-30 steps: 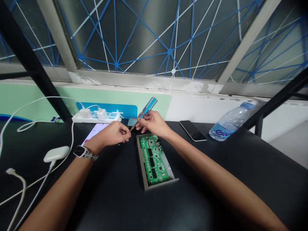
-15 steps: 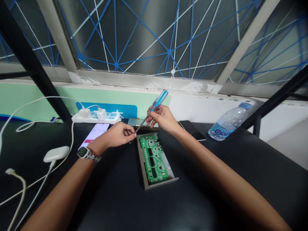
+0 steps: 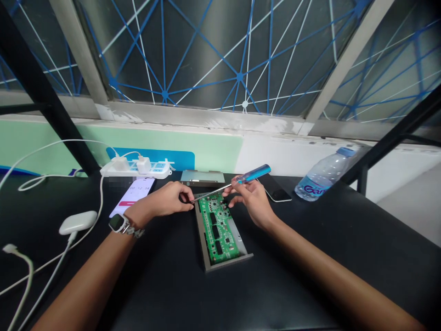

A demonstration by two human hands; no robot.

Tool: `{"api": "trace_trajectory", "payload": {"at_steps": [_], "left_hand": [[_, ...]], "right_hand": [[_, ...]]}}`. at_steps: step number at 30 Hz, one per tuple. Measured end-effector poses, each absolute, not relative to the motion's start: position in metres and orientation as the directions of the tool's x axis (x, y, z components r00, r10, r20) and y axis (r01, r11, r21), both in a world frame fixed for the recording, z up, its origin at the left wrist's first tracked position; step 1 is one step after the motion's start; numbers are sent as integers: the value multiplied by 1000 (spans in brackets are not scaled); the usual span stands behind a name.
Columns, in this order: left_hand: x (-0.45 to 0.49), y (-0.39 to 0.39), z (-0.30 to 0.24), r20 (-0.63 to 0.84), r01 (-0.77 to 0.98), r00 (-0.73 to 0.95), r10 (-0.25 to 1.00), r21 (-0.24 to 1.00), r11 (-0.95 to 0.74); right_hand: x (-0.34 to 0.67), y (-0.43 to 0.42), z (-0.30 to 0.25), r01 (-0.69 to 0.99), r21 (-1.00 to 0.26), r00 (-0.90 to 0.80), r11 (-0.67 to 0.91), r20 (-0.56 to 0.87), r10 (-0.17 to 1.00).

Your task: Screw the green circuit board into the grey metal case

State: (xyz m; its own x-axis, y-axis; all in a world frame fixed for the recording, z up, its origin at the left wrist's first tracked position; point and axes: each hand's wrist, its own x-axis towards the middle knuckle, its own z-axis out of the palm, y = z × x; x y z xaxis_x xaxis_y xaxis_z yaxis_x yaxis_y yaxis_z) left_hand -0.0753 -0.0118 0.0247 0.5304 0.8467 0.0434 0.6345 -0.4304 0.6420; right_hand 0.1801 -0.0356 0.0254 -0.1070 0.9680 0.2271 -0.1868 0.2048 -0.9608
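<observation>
In my right hand (image 3: pixel 253 197) is a screwdriver (image 3: pixel 255 174) with a clear blue handle, gripped near where the shaft meets the handle. It lies nearly level, its shaft sloping down to the left. My left hand (image 3: pixel 172 198) is pinched at the screwdriver's tip; whatever small thing the fingers hold is hidden. Below the shaft, a green circuit board (image 3: pixel 220 230) sits in an open metal case (image 3: pixel 203 248) on the black table. Both hands are above the table, at the far end of the case.
A metal cover (image 3: pixel 203 177) lies behind the case. To the left are a lit phone (image 3: pixel 132 195), a power strip (image 3: pixel 151 170), a white charging case (image 3: pixel 78 222) and loose white cables. A dark phone (image 3: pixel 275 189) and a water bottle (image 3: pixel 322 177) are on the right.
The screwdriver has swung from steep to nearly level, its handle dropping to the right. My right hand has lowered and turned with it. My left hand stays at the tip.
</observation>
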Motion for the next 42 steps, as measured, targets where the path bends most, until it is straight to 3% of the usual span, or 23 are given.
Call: {"api": "trace_trajectory", "payload": {"at_steps": [13, 21, 29, 42], "left_hand": [[-82, -7, 21, 43, 615, 525, 850, 671, -414], [-71, -16, 36, 34, 443, 526, 850, 842, -308], [-62, -16, 36, 79, 335, 464, 882, 906, -257], [-59, -13, 27, 111, 274, 468, 876, 925, -264]], "right_hand": [[187, -33, 16, -277, -943, -40, 185, 204, 978], [199, -41, 17, -256, -943, 48, 214, 208, 977], [201, -40, 19, -268, -939, 128, 216, 187, 974], [201, -39, 19, -339, -909, 157, 241, 198, 968]]}}
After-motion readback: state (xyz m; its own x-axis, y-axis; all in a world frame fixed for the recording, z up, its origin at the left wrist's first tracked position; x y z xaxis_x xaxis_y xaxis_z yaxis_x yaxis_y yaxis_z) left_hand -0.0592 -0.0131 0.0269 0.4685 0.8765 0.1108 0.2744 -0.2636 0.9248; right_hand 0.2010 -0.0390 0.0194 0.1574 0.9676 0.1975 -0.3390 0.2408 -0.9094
